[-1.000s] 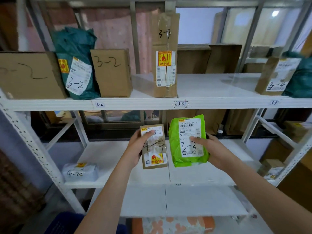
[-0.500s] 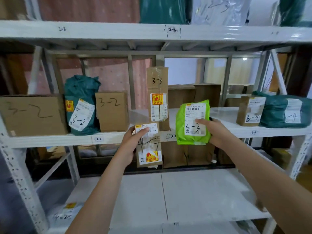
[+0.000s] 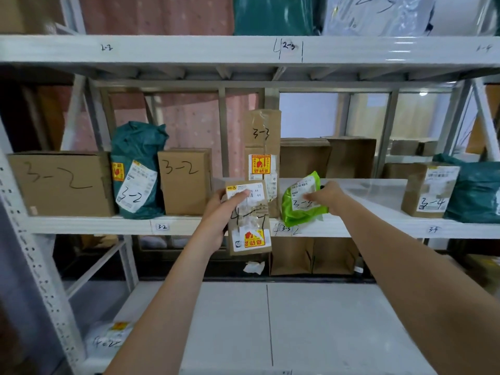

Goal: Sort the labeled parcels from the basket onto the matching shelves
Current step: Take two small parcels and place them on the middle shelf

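A person stands facing a white metal shelving rack, both bare arms stretched forward. The right hand (image 3: pixel 328 197) grasps a bright green plastic mailer (image 3: pixel 301 200) with a white shipping label on which "3-3" is handwritten. The mailer sits tilted on the front edge of the middle shelf (image 3: pixel 81 226), right above the edge tag marked 3-3 (image 3: pixel 286 228). The left hand (image 3: pixel 220 209) grips a small brown cardboard parcel (image 3: pixel 247 217), held upright in the air in front of that shelf edge; it carries a white label on top, a yellow and red sticker below, and a handwritten number beginning with 4.

On the middle shelf, the 3-2 section holds a wide cardboard box (image 3: pixel 61 184), a dark green bag (image 3: pixel 138 170) and a smaller box (image 3: pixel 184 181), each marked "3-2". A tall narrow box (image 3: pixel 262 139) marked "3-3" stands just behind the held parcel. Farther right, a box (image 3: pixel 430 189) marked "3-4" stands beside another dark green bag (image 3: pixel 474 192). The lower shelf (image 3: pixel 324 326) has a pale bag (image 3: pixel 108 338) at its far left.
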{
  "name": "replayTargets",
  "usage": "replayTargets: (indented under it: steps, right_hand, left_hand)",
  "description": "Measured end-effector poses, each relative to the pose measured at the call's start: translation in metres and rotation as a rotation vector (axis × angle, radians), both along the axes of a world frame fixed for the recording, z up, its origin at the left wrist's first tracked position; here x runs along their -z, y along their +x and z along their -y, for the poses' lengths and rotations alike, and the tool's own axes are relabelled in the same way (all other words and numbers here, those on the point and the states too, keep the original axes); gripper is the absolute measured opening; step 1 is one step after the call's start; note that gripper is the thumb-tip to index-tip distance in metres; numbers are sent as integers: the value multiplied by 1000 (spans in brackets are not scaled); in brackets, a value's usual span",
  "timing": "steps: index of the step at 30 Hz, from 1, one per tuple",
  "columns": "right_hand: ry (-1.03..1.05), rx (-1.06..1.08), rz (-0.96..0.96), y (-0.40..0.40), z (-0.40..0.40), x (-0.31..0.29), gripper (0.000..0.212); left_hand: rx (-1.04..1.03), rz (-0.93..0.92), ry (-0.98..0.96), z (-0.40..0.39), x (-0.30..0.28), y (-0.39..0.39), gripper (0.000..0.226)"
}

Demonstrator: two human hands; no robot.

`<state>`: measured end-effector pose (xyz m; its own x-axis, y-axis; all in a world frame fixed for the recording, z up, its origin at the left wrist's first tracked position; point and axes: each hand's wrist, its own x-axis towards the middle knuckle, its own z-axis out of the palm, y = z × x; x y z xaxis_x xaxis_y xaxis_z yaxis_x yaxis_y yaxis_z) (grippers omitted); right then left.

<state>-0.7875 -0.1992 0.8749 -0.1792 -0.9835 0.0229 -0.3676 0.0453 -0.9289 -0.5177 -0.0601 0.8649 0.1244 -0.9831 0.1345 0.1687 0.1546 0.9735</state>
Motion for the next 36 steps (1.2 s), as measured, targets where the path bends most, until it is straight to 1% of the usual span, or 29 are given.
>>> replayTargets:
  steps: [1,3,5,7,8,11,12,14,16,18,21,24,27,30,33,36]
  right_hand:
    - [3,7,-28,1,4,1,57]
    - [-9,21,-84,8,2,0,53]
    - [-11,25,-247,13,4,0,44]
    - [-36,53,-391,17,7,6,40]
    - [-62,56,-421,19,9,12,44]
    - [-132,67,-418,26,14,34,65]
    - [-155,82,-452,28,16,41,68]
    - [-194,127,-582,32,19,49,67]
    - [-195,124,-626,32,20,49,60]
    - [-194,107,-556,30,19,45,51]
    - [-282,180,-330,24,10,38,44]
    - [-472,206,-201,19,-15,37,38]
    - [-550,77,-158,12,-49,34,34]
    - [-475,-106,-145,-1,-81,25,35]
    - [-335,-282,-20,-18,-110,21,40]
    - [-218,-375,-3,-42,-136,24,50]
  left_hand:
    - [1,-1,-4,1,1,-1,50]
    - [2,-2,-7,4,5,-2,48]
    - [-11,-2,-5,7,8,-4,46]
    - [-27,-6,5,8,12,-5,45]
    - [-31,-3,11,9,14,-6,46]
    - [-30,9,25,9,16,-7,48]
    - [-36,12,29,10,17,-8,47]
    - [-50,16,30,10,17,-9,44]
    - [-53,22,29,9,17,-10,48]
    - [-51,28,26,9,18,-12,55]
    - [-52,35,33,8,19,-16,64]
    - [-30,51,31,8,20,-24,53]
    - [-20,58,31,9,21,-38,50]
    - [20,67,25,11,19,-60,49]
    - [76,78,14,15,18,-92,48]
    - [129,127,-4,18,25,-130,52]
